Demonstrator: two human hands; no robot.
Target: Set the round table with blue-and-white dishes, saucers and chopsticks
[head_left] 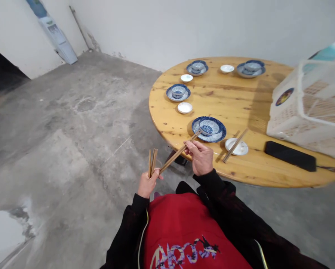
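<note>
My left hand (148,181) is closed around several wooden chopsticks (153,158) that stick up out of the fist. Between the thumb and fingers of my right hand (200,155) are more chopsticks (176,154), slanting from the left hand up toward a blue-and-white bowl (209,127). That bowl rests on a blue-rimmed plate (223,133) near the table's front edge. To the right, a pair of chopsticks (237,144) lies across a small white dish (243,149).
The round wooden table (212,93) also bears plates with bowls (178,92) and small white dishes (184,108). A white plastic basket (288,123) stands at right, behind a black flat object (290,155). A water dispenser (58,37) is by the far wall.
</note>
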